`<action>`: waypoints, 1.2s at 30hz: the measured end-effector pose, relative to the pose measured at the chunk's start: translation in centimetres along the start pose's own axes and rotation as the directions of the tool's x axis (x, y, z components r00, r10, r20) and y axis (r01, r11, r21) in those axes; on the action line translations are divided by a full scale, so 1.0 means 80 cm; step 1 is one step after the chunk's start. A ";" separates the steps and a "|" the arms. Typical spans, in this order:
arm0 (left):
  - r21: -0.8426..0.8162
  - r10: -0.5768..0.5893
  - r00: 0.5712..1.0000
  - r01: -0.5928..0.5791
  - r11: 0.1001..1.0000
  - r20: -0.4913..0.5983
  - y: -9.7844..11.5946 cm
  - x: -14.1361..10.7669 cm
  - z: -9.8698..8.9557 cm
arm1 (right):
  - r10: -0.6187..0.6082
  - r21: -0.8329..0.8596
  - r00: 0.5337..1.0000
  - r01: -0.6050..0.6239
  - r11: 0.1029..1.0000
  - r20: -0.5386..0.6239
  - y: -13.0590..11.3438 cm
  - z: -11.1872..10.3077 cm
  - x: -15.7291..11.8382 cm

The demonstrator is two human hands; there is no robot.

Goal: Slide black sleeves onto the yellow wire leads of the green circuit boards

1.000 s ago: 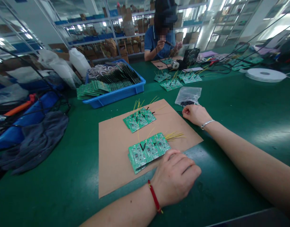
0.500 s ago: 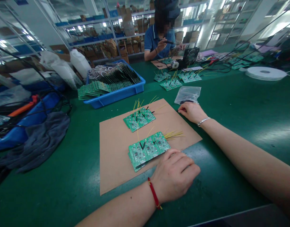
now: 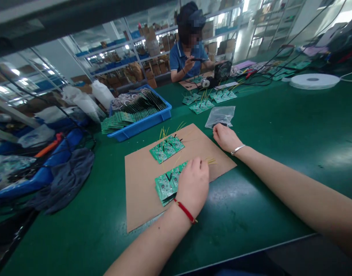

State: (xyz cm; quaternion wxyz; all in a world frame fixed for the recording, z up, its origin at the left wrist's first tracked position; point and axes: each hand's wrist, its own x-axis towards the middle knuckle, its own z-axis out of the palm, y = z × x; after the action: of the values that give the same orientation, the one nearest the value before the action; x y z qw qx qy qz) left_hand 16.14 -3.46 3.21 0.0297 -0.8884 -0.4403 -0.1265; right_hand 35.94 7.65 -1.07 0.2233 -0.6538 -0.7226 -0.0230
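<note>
My left hand (image 3: 194, 186), with a red cord bracelet, is over the right part of the nearer stack of green circuit boards (image 3: 167, 186). Its fingers are curled together with the tips hidden, so what they pinch cannot be seen. On that stack's top board stand short black pieces and thin wires; a bunch of yellow wires (image 3: 212, 161) sticks out beyond the hand. My right hand (image 3: 225, 138), wearing a silver bangle, is closed at the near edge of a clear plastic bag (image 3: 221, 115) with dark contents. Whatever is between its fingers is hidden.
A brown cardboard sheet (image 3: 141, 207) lies under both board stacks, including the farther boards (image 3: 167, 148). Behind it is a blue tray (image 3: 141, 124) full of boards. Across the bench (image 3: 279, 126) a co-worker (image 3: 187, 53) holds a pen-like tool. A white reel (image 3: 315, 81) lies right.
My left hand has moved up and left from the stack's near edge to over its right part, covering it. My right hand stays by the bag. The view has shifted slightly.
</note>
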 end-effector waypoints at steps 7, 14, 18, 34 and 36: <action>0.154 -0.170 0.975 0.148 0.977 0.140 -0.001 0.031 -0.013 | 0.107 0.705 0.994 -0.059 0.706 -0.023 -0.033 -0.041 -0.035; 0.150 -0.108 0.990 0.094 0.984 0.089 -0.014 0.026 -0.001 | 0.178 0.926 0.970 -0.217 0.310 0.167 -0.061 -0.057 -0.069; 0.054 -0.085 0.996 0.083 0.995 0.027 -0.021 0.021 -0.001 | 0.231 0.961 0.942 -0.268 0.073 0.245 -0.060 -0.045 -0.071; -0.883 -0.440 0.895 0.268 0.385 0.080 -0.005 0.020 0.018 | 0.170 0.878 0.870 -0.421 -0.227 0.462 -0.074 -0.052 -0.082; -0.890 -0.447 0.890 0.278 0.362 0.096 -0.006 0.021 0.018 | 0.162 0.873 0.869 -0.423 -0.243 0.467 -0.073 -0.052 -0.082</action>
State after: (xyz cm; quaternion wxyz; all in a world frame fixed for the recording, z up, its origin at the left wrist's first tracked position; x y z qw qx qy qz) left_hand 17.02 -1.61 2.21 -0.4295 -0.6378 -0.4893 -0.4115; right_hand 31.87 -0.69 1.91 0.5696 -0.4063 -0.3196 0.6390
